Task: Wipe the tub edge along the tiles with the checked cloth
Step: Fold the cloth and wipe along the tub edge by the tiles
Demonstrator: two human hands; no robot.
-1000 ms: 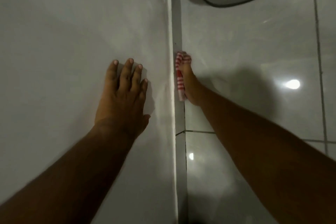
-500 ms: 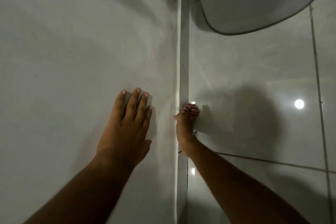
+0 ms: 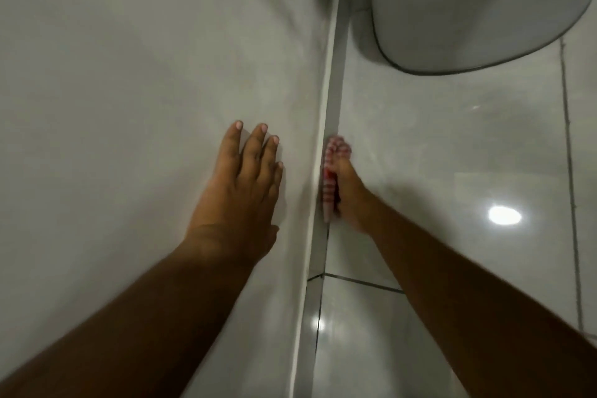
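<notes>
The tub's white side (image 3: 145,90) fills the left half of the view, and its edge (image 3: 328,81) runs from top to bottom where it meets the glossy tiles (image 3: 452,145). My right hand (image 3: 350,191) presses the red-and-white checked cloth (image 3: 330,178) against that edge, fingers wrapped in the fabric. My left hand (image 3: 242,184) lies flat on the tub's surface just left of the edge, fingers spread and holding nothing.
A round white bucket (image 3: 468,10) with a dark inside stands on the tiles at the top right, close to the tub edge. Grout lines cross the tiles at right and below my right forearm. Lamp reflections shine on the tiles.
My right hand with the cloth slid toward me along the edge, then away again. The view shifted, showing more of the bucket. My left hand stays flat on the tub.
</notes>
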